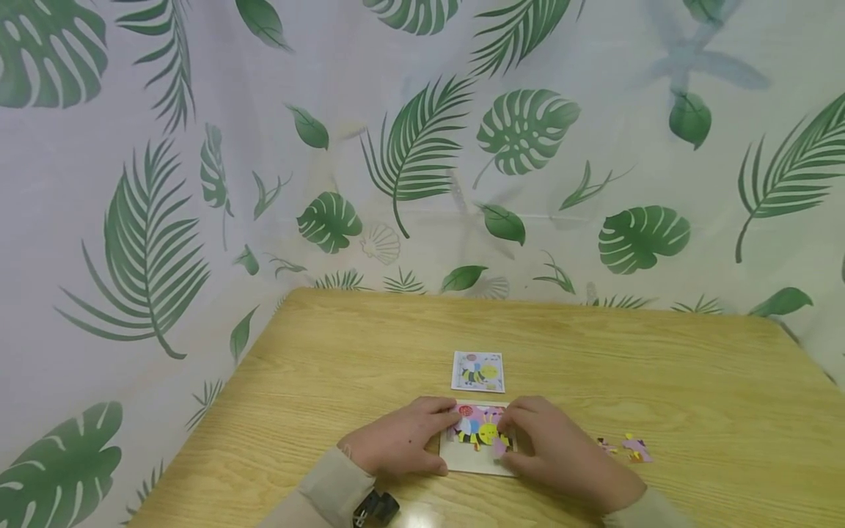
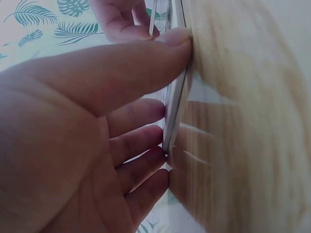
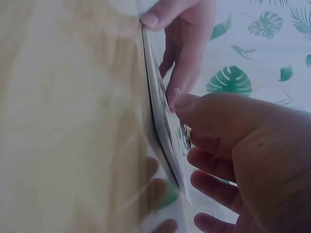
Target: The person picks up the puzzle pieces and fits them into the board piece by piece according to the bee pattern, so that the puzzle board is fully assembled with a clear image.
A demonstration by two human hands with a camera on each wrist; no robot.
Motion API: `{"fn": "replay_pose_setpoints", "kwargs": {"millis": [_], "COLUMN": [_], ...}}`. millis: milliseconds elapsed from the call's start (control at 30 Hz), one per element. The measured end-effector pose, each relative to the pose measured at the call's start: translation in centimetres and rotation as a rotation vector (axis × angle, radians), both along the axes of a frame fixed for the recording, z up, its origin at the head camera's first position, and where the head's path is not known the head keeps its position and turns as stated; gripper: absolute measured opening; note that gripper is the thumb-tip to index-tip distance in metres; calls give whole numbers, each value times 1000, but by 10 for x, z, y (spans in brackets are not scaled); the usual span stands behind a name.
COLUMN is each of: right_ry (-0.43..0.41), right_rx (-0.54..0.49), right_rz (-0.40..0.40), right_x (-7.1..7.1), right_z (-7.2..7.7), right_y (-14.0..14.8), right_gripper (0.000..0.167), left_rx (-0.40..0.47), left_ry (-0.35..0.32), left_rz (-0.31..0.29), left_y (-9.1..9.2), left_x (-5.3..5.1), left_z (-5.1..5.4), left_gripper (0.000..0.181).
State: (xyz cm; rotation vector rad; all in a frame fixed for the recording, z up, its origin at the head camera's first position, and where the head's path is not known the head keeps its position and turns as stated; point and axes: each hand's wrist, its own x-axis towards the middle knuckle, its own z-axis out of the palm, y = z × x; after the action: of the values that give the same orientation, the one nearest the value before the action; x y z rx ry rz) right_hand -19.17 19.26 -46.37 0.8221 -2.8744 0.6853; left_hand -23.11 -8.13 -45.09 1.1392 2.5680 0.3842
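Observation:
A jigsaw puzzle board (image 1: 462, 460) lies on the table, its far part filled with a yellow-and-black bee picture and its near part bare white. My left hand (image 1: 404, 438) holds the board's left side, thumb at the near corner and fingertips farther up along the edge. Over the board's right side, my right hand (image 1: 557, 451) pinches a pale pink puzzle piece (image 1: 499, 446) between thumb and fingers. In the right wrist view the right thumb (image 3: 209, 111) presses a thin edge of that piece. The left wrist view has the left thumb (image 2: 165, 53) against the board edge.
A square reference card (image 1: 478, 372) with the same bee picture lies just beyond the board. Several loose puzzle pieces (image 1: 635, 447) are on the table beyond the right wrist. A leaf-patterned curtain (image 1: 422, 147) hangs behind the wooden table (image 1: 356, 345).

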Motion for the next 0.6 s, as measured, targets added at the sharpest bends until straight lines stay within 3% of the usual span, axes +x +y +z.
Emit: {"fn": "replay_pose_setpoints", "kwargs": {"millis": [200, 600], "right_ry": [-19, 79], "right_rx": [-17, -20], "right_rz": [12, 55], "right_x": [-3, -6], "right_z": [-1, -6], "right_y": [-22, -48], "right_gripper": [21, 20], "left_rx": [-4, 27], "left_ry": [15, 44], "left_rz": [-4, -18], "left_y": [0, 0], "left_x": [-1, -1], "left_z": [-1, -1], "left_gripper": [77, 72]}}
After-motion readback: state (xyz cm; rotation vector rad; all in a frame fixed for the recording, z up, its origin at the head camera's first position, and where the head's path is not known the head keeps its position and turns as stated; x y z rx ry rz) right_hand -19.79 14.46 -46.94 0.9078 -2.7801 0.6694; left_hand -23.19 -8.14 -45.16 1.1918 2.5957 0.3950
